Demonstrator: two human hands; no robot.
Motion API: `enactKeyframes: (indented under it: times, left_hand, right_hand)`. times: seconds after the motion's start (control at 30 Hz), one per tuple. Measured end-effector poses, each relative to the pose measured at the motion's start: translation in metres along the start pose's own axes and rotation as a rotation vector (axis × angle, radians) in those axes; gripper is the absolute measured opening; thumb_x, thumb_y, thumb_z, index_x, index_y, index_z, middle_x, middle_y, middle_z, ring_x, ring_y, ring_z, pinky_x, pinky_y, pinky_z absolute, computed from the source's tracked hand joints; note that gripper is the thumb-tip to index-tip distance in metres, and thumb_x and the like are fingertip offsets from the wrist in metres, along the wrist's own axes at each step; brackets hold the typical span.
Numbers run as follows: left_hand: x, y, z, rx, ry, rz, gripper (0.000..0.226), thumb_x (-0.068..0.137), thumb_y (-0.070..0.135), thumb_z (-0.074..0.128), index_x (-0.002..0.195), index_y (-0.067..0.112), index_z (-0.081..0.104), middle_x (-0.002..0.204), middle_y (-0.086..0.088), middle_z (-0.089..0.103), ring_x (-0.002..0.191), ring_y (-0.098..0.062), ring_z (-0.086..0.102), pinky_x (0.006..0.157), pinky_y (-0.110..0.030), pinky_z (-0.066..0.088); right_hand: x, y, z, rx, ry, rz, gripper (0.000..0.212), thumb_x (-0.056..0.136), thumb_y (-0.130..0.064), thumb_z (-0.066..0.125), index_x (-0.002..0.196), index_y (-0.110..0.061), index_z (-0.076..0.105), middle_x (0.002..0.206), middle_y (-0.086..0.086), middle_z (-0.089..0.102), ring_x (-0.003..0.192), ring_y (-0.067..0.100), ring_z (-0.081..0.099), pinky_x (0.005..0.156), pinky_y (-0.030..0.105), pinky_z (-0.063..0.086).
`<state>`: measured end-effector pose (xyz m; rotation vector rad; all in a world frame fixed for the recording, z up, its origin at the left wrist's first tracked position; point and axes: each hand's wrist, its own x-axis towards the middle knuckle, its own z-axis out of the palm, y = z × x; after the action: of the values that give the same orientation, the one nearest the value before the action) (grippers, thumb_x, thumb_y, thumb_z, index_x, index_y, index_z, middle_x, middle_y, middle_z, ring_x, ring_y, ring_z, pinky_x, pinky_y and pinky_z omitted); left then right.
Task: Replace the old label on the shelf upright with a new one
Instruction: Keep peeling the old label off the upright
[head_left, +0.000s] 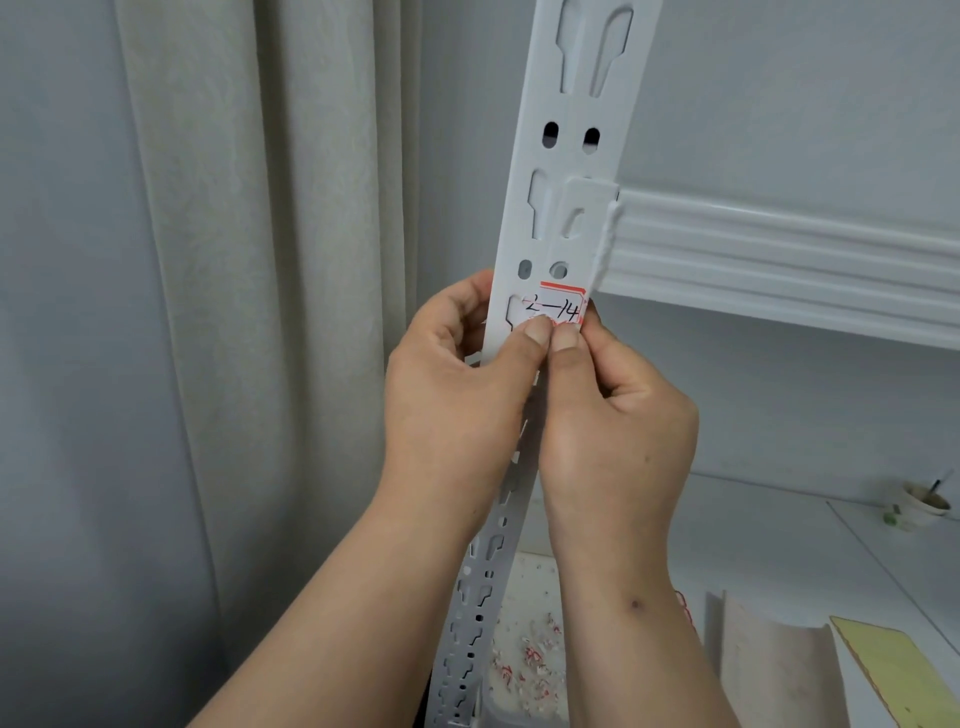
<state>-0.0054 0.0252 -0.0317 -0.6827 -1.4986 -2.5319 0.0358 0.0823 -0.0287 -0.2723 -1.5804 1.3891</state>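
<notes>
Soft, even, shadowless light fills a slightly blurry wide-angle view, straight lines bowing away from the sharp central upright (566, 171).

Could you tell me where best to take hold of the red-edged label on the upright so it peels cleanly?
Probably at the label's ragged bottom edge, coming from below, where both thumbs already press. That edge looks frayed; the top red border lies flat on the upright, offering no grip.

Two bare forearms enter from the lower centre of the frame; no sleeves visible. Left hand (457, 384) and right hand (618, 415) ungloved, no rings. Red string (684, 608) at right wrist, partly hidden.
</notes>
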Motion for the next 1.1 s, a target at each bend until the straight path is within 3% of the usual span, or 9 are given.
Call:
enactKeyframes:
  times: [0.17, 0.3, 0.53, 0.73, 0.93, 1.1]
  left_hand:
    - [-0.003, 0.003, -0.007, -0.038, -0.084, -0.034, 0.038, 0.093, 0.000, 0.062, 0.124, 0.021, 0.065, 0.107, 0.005, 0.077, 0.088, -0.010, 0.069, 0.074, -0.018, 0.057]
    - [-0.002, 0.004, -0.007, -0.053, -0.078, -0.034, 0.037, 0.092, -0.001, 0.063, 0.123, 0.018, 0.066, 0.108, 0.003, 0.077, 0.100, -0.011, 0.073, 0.080, -0.020, 0.056]
    - [0.004, 0.006, -0.009, -0.114, -0.068, -0.076, 0.031, 0.088, -0.006, 0.065, 0.111, 0.015, 0.065, 0.109, -0.005, 0.076, 0.102, -0.015, 0.073, 0.083, -0.021, 0.056]
    - [0.010, 0.007, -0.011, -0.149, -0.105, -0.130, 0.030, 0.090, -0.006, 0.062, 0.115, 0.009, 0.062, 0.113, -0.013, 0.073, 0.108, -0.025, 0.070, 0.088, -0.028, 0.057]
    - [0.010, 0.006, -0.010, -0.149, -0.105, -0.137, 0.029, 0.090, -0.005, 0.062, 0.116, 0.007, 0.062, 0.113, -0.014, 0.073, 0.109, -0.028, 0.070, 0.092, -0.032, 0.056]
    - [0.007, 0.006, -0.012, -0.194, -0.106, -0.151, 0.033, 0.090, -0.006, 0.062, 0.120, 0.007, 0.062, 0.115, -0.013, 0.073, 0.110, -0.025, 0.070, 0.096, -0.032, 0.055]
  right_hand:
    - [0.000, 0.001, -0.002, 0.035, -0.046, 0.016, 0.025, 0.093, -0.017, 0.059, 0.114, -0.024, 0.070, 0.085, -0.030, 0.066, 0.087, -0.018, 0.061, 0.073, -0.001, 0.043]
    - [0.000, 0.001, -0.003, 0.029, -0.063, -0.001, 0.026, 0.093, -0.016, 0.059, 0.115, -0.024, 0.070, 0.084, -0.032, 0.065, 0.089, -0.019, 0.060, 0.075, 0.000, 0.043]
    - [0.000, 0.002, -0.003, -0.014, -0.038, -0.030, 0.026, 0.093, -0.020, 0.059, 0.115, -0.027, 0.070, 0.093, -0.025, 0.070, 0.092, -0.016, 0.061, 0.079, 0.003, 0.045]
    - [0.000, 0.003, -0.001, -0.037, -0.029, -0.034, 0.024, 0.092, -0.022, 0.060, 0.112, -0.030, 0.071, 0.077, -0.037, 0.063, 0.088, -0.018, 0.061, 0.078, 0.005, 0.046]
    - [0.000, 0.005, -0.001, -0.050, -0.018, -0.068, 0.025, 0.093, -0.021, 0.059, 0.114, -0.029, 0.070, 0.088, -0.029, 0.069, 0.091, -0.018, 0.061, 0.077, 0.002, 0.044]
    - [-0.001, 0.005, -0.002, -0.076, -0.043, -0.086, 0.025, 0.094, -0.022, 0.058, 0.115, -0.031, 0.069, 0.088, -0.032, 0.065, 0.093, -0.018, 0.060, 0.077, 0.001, 0.043]
